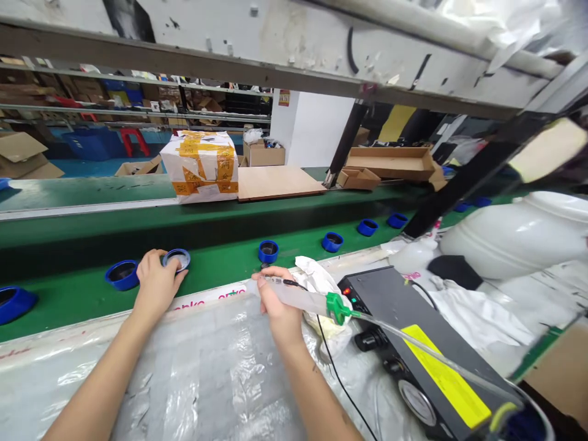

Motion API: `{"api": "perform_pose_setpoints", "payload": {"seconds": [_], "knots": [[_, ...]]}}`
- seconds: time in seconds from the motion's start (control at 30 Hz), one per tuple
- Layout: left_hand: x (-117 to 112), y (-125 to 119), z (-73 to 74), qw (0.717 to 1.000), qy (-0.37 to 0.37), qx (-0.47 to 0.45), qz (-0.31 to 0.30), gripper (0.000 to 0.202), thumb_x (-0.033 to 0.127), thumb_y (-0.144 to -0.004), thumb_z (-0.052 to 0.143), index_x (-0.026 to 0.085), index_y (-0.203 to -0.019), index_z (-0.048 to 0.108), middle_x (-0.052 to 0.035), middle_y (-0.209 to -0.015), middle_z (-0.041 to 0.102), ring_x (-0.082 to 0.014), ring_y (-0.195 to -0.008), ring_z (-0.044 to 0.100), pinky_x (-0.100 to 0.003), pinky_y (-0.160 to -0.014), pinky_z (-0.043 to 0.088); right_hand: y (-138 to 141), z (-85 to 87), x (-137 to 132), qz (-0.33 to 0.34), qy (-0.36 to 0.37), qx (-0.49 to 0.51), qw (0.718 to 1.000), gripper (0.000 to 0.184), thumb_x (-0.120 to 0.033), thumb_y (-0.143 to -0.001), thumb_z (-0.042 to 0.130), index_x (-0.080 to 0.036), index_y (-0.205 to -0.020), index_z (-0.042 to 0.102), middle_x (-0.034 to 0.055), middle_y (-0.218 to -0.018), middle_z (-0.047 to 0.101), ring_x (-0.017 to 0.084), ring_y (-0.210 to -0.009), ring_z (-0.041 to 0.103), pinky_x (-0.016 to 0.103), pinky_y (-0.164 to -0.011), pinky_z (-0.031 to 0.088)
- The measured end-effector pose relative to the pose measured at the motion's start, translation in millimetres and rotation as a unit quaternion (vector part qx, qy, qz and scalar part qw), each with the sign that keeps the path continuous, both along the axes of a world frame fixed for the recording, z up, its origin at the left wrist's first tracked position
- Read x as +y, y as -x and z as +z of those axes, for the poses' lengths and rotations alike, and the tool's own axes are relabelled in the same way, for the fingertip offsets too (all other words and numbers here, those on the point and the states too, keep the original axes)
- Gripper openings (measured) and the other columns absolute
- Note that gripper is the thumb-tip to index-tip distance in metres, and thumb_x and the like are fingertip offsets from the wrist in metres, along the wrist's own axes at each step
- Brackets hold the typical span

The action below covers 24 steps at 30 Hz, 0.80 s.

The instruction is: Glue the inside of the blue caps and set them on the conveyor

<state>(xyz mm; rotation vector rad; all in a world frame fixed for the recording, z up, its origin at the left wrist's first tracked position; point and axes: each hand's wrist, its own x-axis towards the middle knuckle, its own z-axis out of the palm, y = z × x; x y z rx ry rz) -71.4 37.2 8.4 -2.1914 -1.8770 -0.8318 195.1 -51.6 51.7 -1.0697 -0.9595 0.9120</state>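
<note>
On my feed, the left hand (157,285) is clasping a blue round cap (176,253) by its rim on the green conveyor belt (215,289), with a second blue cap (122,275) just beside it. The right hand (275,300) is closed around a clear syringe barrel (296,295), held over the belt's near edge. A green fitting (337,308) joins the barrel to a clear tube (413,346) running across a black dispenser box (390,300) with a yellow label (443,375). Crumpled white cloth (316,272) bunches behind the barrel. More blue caps (268,251) line the belt, and a plastic sheet (193,373) covers the counter before me.
</note>
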Motion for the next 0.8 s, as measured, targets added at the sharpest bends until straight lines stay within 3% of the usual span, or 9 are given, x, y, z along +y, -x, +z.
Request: {"api": "perform_pose_setpoints", "payload": {"seconds": [0.1, 0.17, 0.23, 0.3, 0.37, 0.47, 0.53, 0.67, 0.8], "knots": [[-9.0, -17.9, -3.4, 0.994, 0.008, -0.096, -0.06, 0.025, 0.037, -0.09, 0.062, 0.02, -0.073, 0.056, -0.0151, -0.129, 0.047, -0.0375, -0.128, 0.05, -0.056, -0.107, 0.045, 0.4, -0.2, -0.6, -0.028, -0.002, 0.004, 1.0, 0.021, -0.036, -0.083, 0.068, -0.018, -0.093, 0.063, 0.0066, -0.091, 0.078, 0.008, -0.044, 0.048, 0.022, -0.043, 0.042], [-22.1, -33.2, -2.4, 0.983, 0.039, -0.149, -0.105, 0.021, 0.039, -0.085, 0.067, 0.021, -0.077, 0.058, -0.011, -0.122, 0.05, -0.0314, -0.122, 0.056, -0.047, -0.104, 0.05, -0.7, -1.9, -0.6, -0.036, -0.007, 0.024, 0.999, 0.022, -0.037, -0.084, 0.068, -0.019, -0.094, 0.063, 0.0055, -0.093, 0.078, 0.007, -0.045, 0.048, 0.022, -0.043, 0.042], [-35.4, -50.1, -0.7, 0.972, 0.069, -0.176, -0.138, 0.026, 0.038, -0.08, 0.073, 0.023, -0.099, 0.062, -0.0096, -0.12, 0.054, -0.0289, -0.118, 0.06, -0.044, -0.102, 0.051, -3.0, -4.4, -0.5, -0.027, -0.019, 0.049, 0.998, 0.021, -0.037, -0.085, 0.069, -0.02, -0.095, 0.062, 0.0045, -0.094, 0.077, 0.007, -0.044, 0.048, 0.022, -0.043, 0.04], [-44.2, -64.5, 0.5, 0.958, 0.112, -0.203, -0.172, 0.052, 0.035, -0.077, 0.076, 0.024, -0.123, 0.056, -0.009, -0.123, 0.06, -0.0278, -0.116, 0.064, -0.043, -0.102, 0.052, -5.6, -6.9, -0.5, -0.01, -0.036, 0.074, 0.997, 0.02, -0.037, -0.086, 0.069, -0.021, -0.096, 0.061, 0.0037, -0.093, 0.077, 0.006, -0.042, 0.046, 0.022, -0.042, 0.037], [-47.1, -72.8, 0.9, 0.941, 0.161, -0.224, -0.194, 0.065, 0.034, -0.076, 0.077, 0.025, -0.134, 0.05, -0.0083, -0.128, 0.065, -0.0279, -0.117, 0.065, -0.044, -0.104, 0.051, -7.9, -8.8, -1.0, 0.006, -0.051, 0.08, 0.996, 0.02, -0.036, -0.086, 0.068, -0.022, -0.096, 0.059, 0.0032, -0.091, 0.077, 0.006, -0.04, 0.044, 0.022, -0.042, 0.036], [-44.9, -73.9, 1.1, 0.925, 0.205, -0.239, -0.213, 0.059, 0.034, -0.076, 0.078, 0.026, -0.13, 0.055, -0.0068, -0.128, 0.068, -0.0284, -0.116, 0.067, -0.045, -0.103, 0.052, -10.1, -10.6, -2.3, 0.03, -0.069, 0.03, 0.997, 0.019, -0.036, -0.087, 0.067, -0.023, -0.096, 0.057, 0.0026, -0.091, 0.078, 0.007, -0.04, 0.043, 0.023, -0.042, 0.037], [-43.2, -71.8, 1.6, 0.917, 0.21, -0.247, -0.231, 0.053, 0.034, -0.076, 0.079, 0.025, -0.124, 0.059, -0.006, -0.123, 0.07, -0.0276, -0.111, 0.069, -0.043, -0.099, 0.054, -10.6, -11.6, -3.2, 0.043, -0.084, -0.024, 0.995, 0.016, -0.034, -0.088, 0.067, -0.023, -0.095, 0.057, 0.003, -0.092, 0.078, 0.009, -0.045, 0.051, 0.024, -0.046, 0.043], [-43.7, -72.0, 4.3, 0.907, 0.195, -0.256, -0.272, 0.046, 0.028, -0.076, 0.076, 0.024, -0.118, 0.06, -0.0053, -0.116, 0.07, -0.0259, -0.106, 0.069, -0.041, -0.094, 0.055, -9.5, -13.8, -4.7, 0.064, -0.108, -0.126, 0.984, 0.009, -0.028, -0.088, 0.066, -0.023, -0.095, 0.061, 0.0054, -0.092, 0.079, 0.02, -0.076, 0.073, 0.034, -0.072, 0.058], [-45.2, -75.0, 5.7, 0.902, 0.185, -0.256, -0.294, 0.042, 0.024, -0.076, 0.074, 0.024, -0.116, 0.06, -0.0051, -0.117, 0.069, -0.0254, -0.108, 0.067, -0.039, -0.095, 0.053, -8.1, -17.0, -5.6, 0.076, -0.116, -0.176, 0.975, 0.007, -0.023, -0.088, 0.066, -0.024, -0.095, 0.067, 0.0054, -0.094, 0.078, 0.023, -0.089, 0.075, 0.039, -0.085, 0.059]]}}
